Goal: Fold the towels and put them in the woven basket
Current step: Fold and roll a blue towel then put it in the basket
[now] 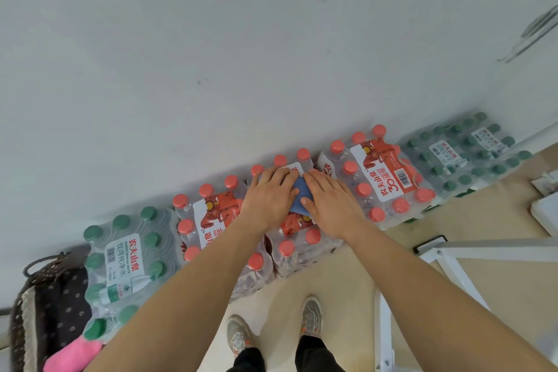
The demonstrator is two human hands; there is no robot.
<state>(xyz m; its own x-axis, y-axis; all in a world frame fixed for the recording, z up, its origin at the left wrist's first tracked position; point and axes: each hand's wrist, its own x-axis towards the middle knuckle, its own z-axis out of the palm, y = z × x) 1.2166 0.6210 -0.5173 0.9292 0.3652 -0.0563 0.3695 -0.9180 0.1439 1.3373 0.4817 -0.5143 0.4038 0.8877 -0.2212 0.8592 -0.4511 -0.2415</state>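
Both hands are pressing flat, fingers spread, clasping nothing: left hand (268, 196) and right hand (330, 204) are covering the blue towel (299, 196) atop the red-capped water packs (389, 178); the woven basket (36, 320) is sitting far left, nearer the left hand.

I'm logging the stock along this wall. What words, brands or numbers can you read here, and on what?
"农夫山泉" and "饮用纯净水": white label of the green-cap pack at left.
"农夫山泉": red label of the red-cap pack, upside down.
"农夫山泉": far green-cap packs, faint.
Barcodes and small print: too small to read.
The pack under the hands: label hidden.
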